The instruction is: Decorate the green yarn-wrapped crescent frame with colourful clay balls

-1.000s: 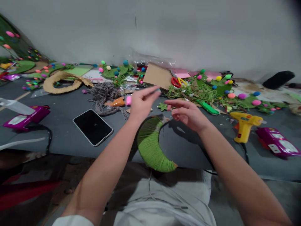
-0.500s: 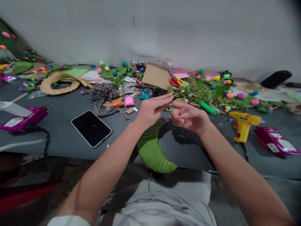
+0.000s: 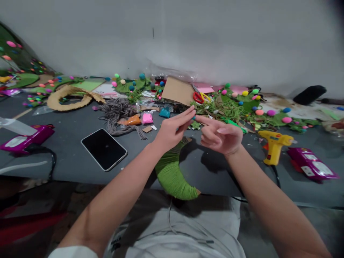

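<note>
My left hand (image 3: 173,132) is raised over the table, its fingers pressed together around a small blue piece (image 3: 194,117), too small to name. The pointing index finger of my right hand (image 3: 221,135) reaches to that same spot, while its other fingers are curled with nothing visible in them. Below both hands a crescent (image 3: 174,175) wrapped in green yarn lies at the table's front edge, its upper tip just under my left hand. Small green scraps show behind the fingertips.
A phone (image 3: 104,149) lies to the left. At the right are a yellow glue gun (image 3: 274,145) and a purple device (image 3: 311,164). Grey yarn (image 3: 118,111), red-handled scissors (image 3: 198,97), cardboard (image 3: 177,91) and green yarn scraps crowd the back.
The fingers of my right hand have spread slightly, with the index finger straighter and the thumb raised. The whole view has shifted a little; the crescent and phone stay in place.
</note>
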`<state>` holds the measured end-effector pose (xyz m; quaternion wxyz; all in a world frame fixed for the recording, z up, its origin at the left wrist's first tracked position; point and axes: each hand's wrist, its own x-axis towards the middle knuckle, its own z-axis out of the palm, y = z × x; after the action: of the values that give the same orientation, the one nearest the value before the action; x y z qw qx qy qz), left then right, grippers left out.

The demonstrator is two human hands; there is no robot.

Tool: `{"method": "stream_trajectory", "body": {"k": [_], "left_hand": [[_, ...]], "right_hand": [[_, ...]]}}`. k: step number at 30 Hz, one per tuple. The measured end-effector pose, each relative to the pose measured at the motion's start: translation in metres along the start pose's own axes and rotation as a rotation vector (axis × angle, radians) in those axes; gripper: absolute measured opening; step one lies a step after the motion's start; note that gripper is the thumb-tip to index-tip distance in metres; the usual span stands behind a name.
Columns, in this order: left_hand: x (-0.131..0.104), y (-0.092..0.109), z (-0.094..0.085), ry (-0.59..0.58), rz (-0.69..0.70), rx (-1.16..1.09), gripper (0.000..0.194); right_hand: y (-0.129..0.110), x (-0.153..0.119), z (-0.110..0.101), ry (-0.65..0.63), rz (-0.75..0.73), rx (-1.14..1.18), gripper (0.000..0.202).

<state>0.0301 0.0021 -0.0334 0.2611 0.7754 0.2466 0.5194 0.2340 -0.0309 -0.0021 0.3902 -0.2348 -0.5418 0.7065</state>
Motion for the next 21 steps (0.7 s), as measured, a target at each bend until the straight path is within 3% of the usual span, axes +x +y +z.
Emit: {"method": "stream_trajectory", "body": {"k": [3, 5, 8, 12, 16, 19, 21], "left_hand": [[0.005, 0.007, -0.007, 0.252, -0.184, -0.137, 0.037], [0.008, 0.009, -0.013, 0.352, -0.277, -0.332, 0.040], [0.011, 0.012, -0.020, 0.271, -0.406, -0.578, 0.053], [0.013, 0.017, -0.023, 0.093, -0.560, -0.723, 0.077], [0.013, 0.021, -0.020, 0.011, -0.661, -0.849, 0.084], [0.013, 0.019, -0.015, -0.011, -0.687, -0.908, 0.080], [0.012, 0.018, -0.013, -0.028, -0.693, -0.898, 0.081]], "right_hand": [[0.000, 0.002, 0.001, -0.005, 0.021, 0.047, 0.083], [0.000, 0.003, 0.001, 0.000, 0.019, 0.077, 0.088], [-0.001, 0.002, -0.001, 0.007, 0.005, 0.036, 0.092], [0.003, 0.003, -0.001, 0.055, -0.039, -0.190, 0.098], [0.016, 0.008, 0.005, 0.221, -0.182, -0.849, 0.102], [0.025, 0.011, 0.008, 0.234, -0.098, -1.341, 0.098], [0.027, 0.011, 0.008, 0.242, -0.052, -1.459, 0.095]]}}
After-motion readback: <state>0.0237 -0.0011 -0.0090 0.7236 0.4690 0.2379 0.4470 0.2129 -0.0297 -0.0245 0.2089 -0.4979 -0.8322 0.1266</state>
